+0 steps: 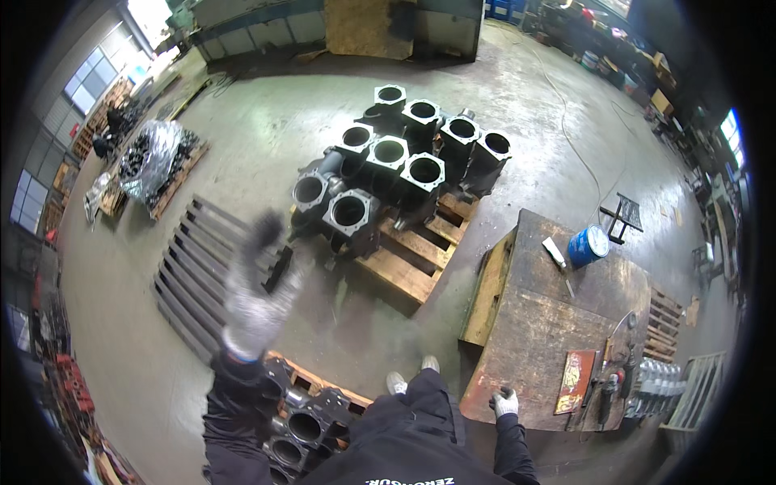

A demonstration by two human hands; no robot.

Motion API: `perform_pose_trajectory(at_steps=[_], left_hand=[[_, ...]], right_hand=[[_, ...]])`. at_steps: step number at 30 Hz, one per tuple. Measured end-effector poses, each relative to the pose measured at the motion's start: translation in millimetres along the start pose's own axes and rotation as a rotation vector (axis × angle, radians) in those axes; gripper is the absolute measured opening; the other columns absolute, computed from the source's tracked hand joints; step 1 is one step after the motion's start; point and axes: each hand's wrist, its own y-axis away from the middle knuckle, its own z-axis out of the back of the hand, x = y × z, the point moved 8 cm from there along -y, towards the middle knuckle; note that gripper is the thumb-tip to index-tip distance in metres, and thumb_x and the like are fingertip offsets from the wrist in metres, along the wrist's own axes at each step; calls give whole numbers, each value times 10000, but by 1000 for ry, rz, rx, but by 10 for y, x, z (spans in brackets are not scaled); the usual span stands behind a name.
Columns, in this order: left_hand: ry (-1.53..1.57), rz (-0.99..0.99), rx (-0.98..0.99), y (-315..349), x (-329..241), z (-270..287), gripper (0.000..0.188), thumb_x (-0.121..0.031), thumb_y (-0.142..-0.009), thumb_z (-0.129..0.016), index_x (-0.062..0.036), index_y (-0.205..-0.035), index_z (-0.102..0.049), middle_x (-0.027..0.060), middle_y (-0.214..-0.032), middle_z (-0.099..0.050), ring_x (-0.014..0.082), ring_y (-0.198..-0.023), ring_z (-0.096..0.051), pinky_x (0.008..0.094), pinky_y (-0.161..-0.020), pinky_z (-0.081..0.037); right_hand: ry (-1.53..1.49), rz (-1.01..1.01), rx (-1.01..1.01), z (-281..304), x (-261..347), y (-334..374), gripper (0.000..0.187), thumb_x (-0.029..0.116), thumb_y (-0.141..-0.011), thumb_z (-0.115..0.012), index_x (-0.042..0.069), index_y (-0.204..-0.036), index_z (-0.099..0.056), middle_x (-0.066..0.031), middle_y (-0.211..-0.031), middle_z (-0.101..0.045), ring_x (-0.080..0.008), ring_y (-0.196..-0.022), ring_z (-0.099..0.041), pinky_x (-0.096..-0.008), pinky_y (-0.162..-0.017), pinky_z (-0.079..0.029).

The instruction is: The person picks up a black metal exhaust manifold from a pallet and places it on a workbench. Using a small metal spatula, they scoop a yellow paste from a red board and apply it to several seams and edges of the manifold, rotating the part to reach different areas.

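My left hand (pixel 257 303), in a light glove with dark fingers, is raised over the floor at the left. Motion blurs it, but its fingers look spread, and no held object shows. My right hand (pixel 505 402), gloved too, is at the near left edge of the worn work table (pixel 525 356). Its fingers are curled, and whatever they may hold is too small to make out. Under my left forearm, dark metal castings with round bores (pixel 305 427) sit on a wooden pallet (pixel 311 377). Farther ahead, several flanged castings (pixel 390 152) stand on another pallet (pixel 404 263).
A slatted dark pallet (pixel 190 279) lies at the left, with a plastic-wrapped load (pixel 152 162) beyond it. The table carries a blue can (pixel 588 246), a white tube (pixel 554 252), a red-yellow sheet (pixel 575 380) and a power tool (pixel 608 396). A black stool (pixel 621 217) stands behind it.
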Motion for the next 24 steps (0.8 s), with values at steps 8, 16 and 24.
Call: perform_pose_trajectory(at_steps=[8,16,24], left_hand=[[-50,796,339,1769,2898,-1362,674,-186,-878,-811,22,-1441,-503,226,-1330,-653,288,-1234,-652,393,-1052,-523],[-106,1092,405,2096,3951,-1735,637,-80,-883,-793,75,-1423,-495,201,-1299,-663,244,-1123,-674,336,-978,-549],[-319,575,528,166,4557,-2887,464,-243,-912,-755,-12,-1290,-616,214,-1216,-709,351,-1130,-702,419,-978,-552]], right_hand=[[-38,-260,-93,-174,-313,-890,411,15,-869,-689,-20,-1252,-544,-161,-869,-659,-227,-609,-659,-374,-512,-560],[283,-86,-86,-1556,755,-2396,408,210,-817,-780,-31,-1137,-699,-201,-1077,-757,-307,-1000,-726,-379,-940,-552],[377,140,190,-3819,2665,-2636,408,248,-889,-752,-4,-1204,-687,-191,-1106,-759,-255,-971,-749,-358,-868,-581]])
